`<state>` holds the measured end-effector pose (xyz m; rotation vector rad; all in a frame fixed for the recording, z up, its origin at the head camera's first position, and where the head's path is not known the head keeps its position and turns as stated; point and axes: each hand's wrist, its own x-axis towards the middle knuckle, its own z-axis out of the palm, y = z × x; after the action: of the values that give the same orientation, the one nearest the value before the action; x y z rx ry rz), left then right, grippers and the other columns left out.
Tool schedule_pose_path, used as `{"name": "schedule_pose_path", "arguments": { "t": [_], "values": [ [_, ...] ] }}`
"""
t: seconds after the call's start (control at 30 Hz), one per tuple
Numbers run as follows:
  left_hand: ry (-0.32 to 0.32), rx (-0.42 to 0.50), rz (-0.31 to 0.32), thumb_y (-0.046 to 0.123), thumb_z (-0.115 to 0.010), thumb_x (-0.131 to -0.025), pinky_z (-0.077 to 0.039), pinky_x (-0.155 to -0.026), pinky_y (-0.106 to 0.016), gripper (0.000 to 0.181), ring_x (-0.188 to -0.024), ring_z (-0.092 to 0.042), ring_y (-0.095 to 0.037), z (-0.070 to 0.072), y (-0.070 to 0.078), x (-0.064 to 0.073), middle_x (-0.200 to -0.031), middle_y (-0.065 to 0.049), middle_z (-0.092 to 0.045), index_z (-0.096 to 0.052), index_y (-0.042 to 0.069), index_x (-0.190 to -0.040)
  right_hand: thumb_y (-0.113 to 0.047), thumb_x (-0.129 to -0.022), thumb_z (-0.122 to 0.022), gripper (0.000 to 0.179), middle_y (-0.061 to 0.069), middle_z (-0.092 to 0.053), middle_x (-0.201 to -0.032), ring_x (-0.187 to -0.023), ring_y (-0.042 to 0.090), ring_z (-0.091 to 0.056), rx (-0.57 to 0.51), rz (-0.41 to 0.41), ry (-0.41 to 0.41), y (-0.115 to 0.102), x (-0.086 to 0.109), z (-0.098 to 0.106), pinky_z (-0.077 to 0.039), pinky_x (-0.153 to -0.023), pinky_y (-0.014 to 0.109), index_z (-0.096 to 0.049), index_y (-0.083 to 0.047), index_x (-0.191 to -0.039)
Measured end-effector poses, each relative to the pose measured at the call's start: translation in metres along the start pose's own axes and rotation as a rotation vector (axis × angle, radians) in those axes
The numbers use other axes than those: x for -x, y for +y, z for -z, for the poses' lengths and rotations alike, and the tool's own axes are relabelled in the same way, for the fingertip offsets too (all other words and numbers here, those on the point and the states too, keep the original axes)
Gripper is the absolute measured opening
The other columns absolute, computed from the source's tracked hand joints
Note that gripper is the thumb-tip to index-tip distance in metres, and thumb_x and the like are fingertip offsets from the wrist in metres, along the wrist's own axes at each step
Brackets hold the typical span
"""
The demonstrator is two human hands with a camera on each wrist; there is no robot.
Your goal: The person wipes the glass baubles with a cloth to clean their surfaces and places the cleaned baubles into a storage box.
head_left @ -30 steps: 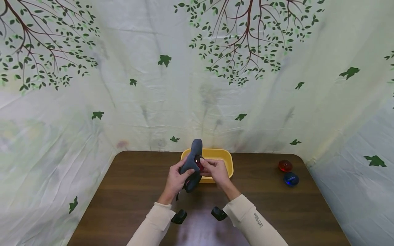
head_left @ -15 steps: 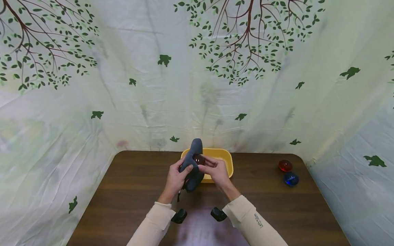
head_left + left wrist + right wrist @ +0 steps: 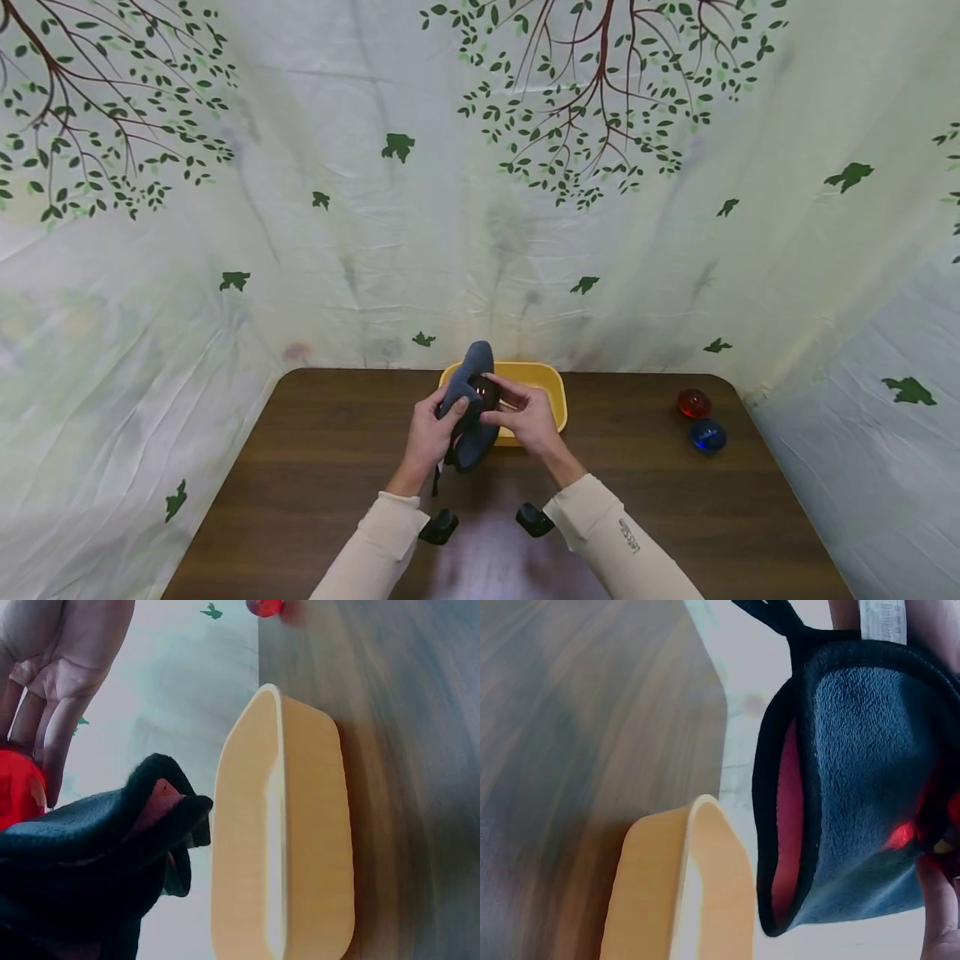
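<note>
My left hand (image 3: 431, 432) grips a dark blue-grey plush mitt (image 3: 477, 362) above the table, thumb on its near face. In the right wrist view, the mitt (image 3: 862, 750) shows black trim, a pink lining at its open cuff, a hanging loop and a white label. A rounded, see-through red glass piece (image 3: 487, 392) sits against the mitt, pinched by the fingers and thumb of my right hand (image 3: 528, 414). In the left wrist view the red piece (image 3: 19, 787) shows bright beneath the right hand (image 3: 60, 660). The mitt hides part of the left hand.
Behind the hands a yellow plastic tub (image 3: 553, 387) stands at the table's back edge. A red glass piece (image 3: 693, 403) and a blue glass piece (image 3: 707, 436) lie on the brown table (image 3: 337, 467), at right. A printed curtain (image 3: 480, 250) hangs behind.
The red glass piece has turned against the mitt and looks darker. My right fingers and thumb have shifted their hold on it. The mitt has tilted slightly; the left hand has barely moved.
</note>
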<state>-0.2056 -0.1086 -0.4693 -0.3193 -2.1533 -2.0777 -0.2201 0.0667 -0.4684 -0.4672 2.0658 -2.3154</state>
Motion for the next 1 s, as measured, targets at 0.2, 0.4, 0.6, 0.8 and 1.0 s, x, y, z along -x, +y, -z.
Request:
{"name": "schedule_pose_path", "arguments": {
  "t": [0.2,0.4,0.6,0.8,1.0],
  "values": [
    [-0.033,-0.001,0.000,0.005,-0.065,-0.091,-0.055,-0.085,-0.037,0.048,-0.097,-0.066,-0.029,0.002,0.003,0.001,-0.119,-0.028,-0.061,-0.051,-0.005,-0.136,-0.002,-0.086,-0.070,0.043,0.023,-0.063,-0.122,-0.109,0.032,-0.063,0.008,-0.066,0.041,-0.002,0.001,-0.002,-0.054,-0.084,0.037,-0.060,0.003,-0.127],
    [-0.050,-0.030,-0.043,0.002,-0.068,-0.088,-0.052,-0.092,-0.038,0.052,-0.106,-0.062,-0.033,0.004,0.004,0.002,-0.126,-0.027,-0.058,-0.050,-0.004,-0.137,-0.018,-0.093,-0.065,0.037,0.022,-0.070,-0.102,-0.087,0.029,-0.071,-0.039,-0.142,0.060,-0.001,-0.002,-0.004,-0.057,-0.075,0.039,-0.065,0.010,-0.117],
    [-0.049,-0.026,-0.045,0.001,-0.068,-0.088,-0.049,-0.096,-0.043,0.053,-0.109,-0.059,-0.035,0.003,0.004,0.003,-0.130,-0.024,-0.057,-0.051,0.000,-0.138,-0.026,-0.094,-0.064,0.040,0.015,-0.072,-0.093,-0.083,0.027,-0.072,-0.088,-0.198,0.044,-0.001,-0.002,-0.005,-0.057,-0.077,0.040,-0.067,0.009,-0.112],
    [-0.014,-0.029,0.041,0.004,-0.065,-0.091,-0.049,-0.094,-0.048,0.051,-0.107,-0.061,-0.037,0.000,0.010,0.002,-0.128,-0.026,-0.057,-0.049,0.000,-0.139,-0.010,-0.090,-0.067,0.040,0.026,-0.065,-0.114,-0.094,0.025,-0.070,-0.157,-0.139,0.046,-0.002,0.001,-0.004,-0.055,-0.082,0.037,-0.060,0.009,-0.124],
    [0.009,-0.020,0.059,0.004,-0.063,-0.092,-0.052,-0.089,-0.044,0.046,-0.103,-0.063,-0.039,-0.002,0.015,0.002,-0.121,-0.028,-0.060,-0.051,-0.004,-0.136,0.007,-0.081,-0.071,0.052,0.025,-0.057,-0.128,-0.116,0.032,-0.058,-0.162,-0.054,0.049,-0.003,0.002,-0.004,-0.051,-0.090,0.034,-0.055,0.007,-0.131]
  ]
}}
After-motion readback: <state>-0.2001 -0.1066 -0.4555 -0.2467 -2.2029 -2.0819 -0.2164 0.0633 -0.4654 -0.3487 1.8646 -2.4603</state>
